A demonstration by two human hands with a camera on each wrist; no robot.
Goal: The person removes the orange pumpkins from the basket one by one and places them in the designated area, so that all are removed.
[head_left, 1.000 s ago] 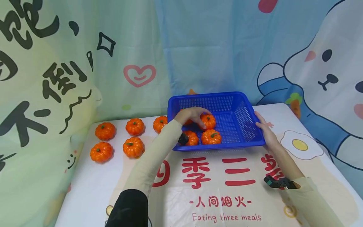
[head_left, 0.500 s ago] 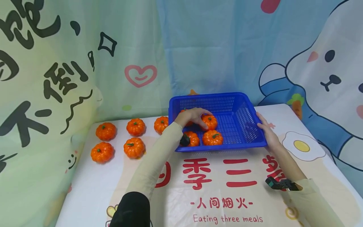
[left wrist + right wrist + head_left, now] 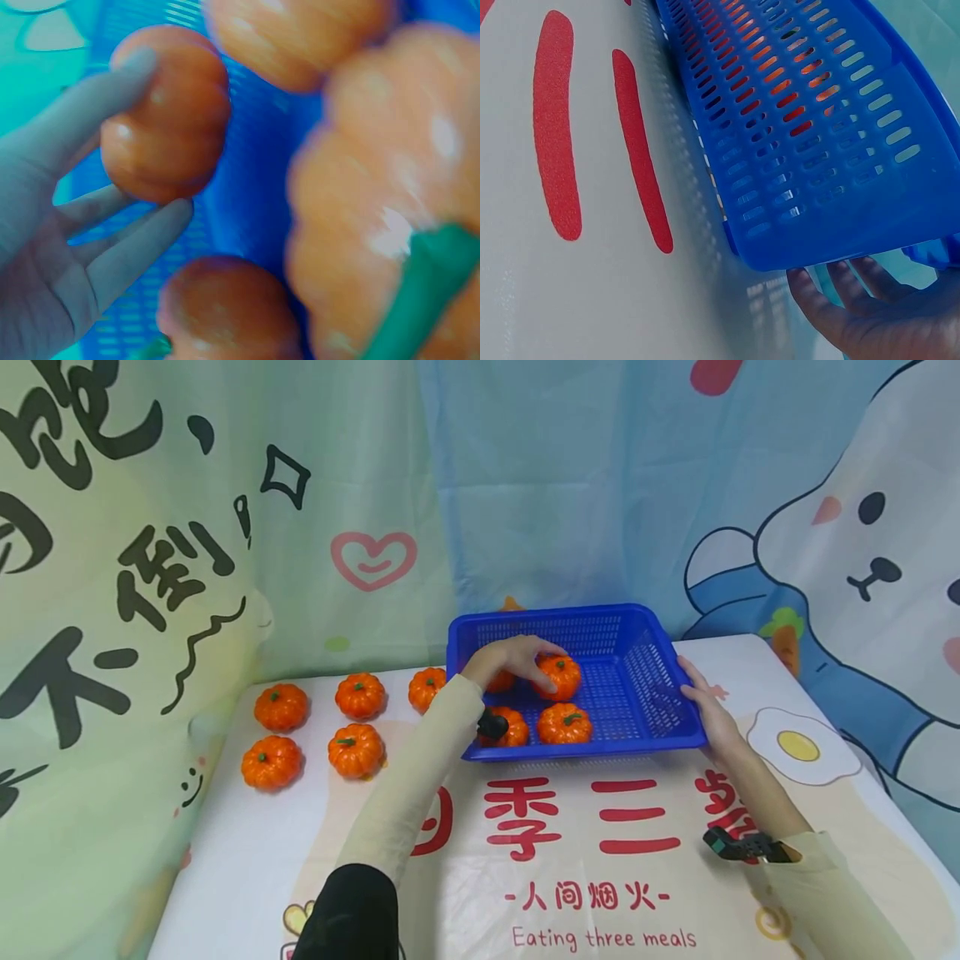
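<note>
Since half a second earlier, the held pumpkin [image 3: 564, 678] had shifted slightly right and toward the far side within the blue basket [image 3: 611, 746], along with the left grip [image 3: 516, 658]. That left grip held the pumpkin between thumb and fingers, over the far part of the basket; whether its underside touched the basket floor could not be told.

Just beside it, on its near side, sat the near-right pumpkin [image 3: 565, 724], stem up. To the left lay the near-left pumpkin [image 3: 514, 728], partly covered by a black wrist device [image 3: 491, 724], and the far-left pumpkin [image 3: 501, 682], mostly hidden behind the wrist.

Farther right, the right grip [image 3: 712, 718] held the basket's right end, its fingers against the edge.

Left of the basket, on the white bench [image 3: 206, 868], stood two pumpkins at far left [image 3: 281, 707] and near left [image 3: 272, 763], then another far-near pair [image 3: 356, 751], and a fifth pumpkin [image 3: 426, 688] just beside the basket. Behind hung a printed curtain [image 3: 525, 510].
</note>
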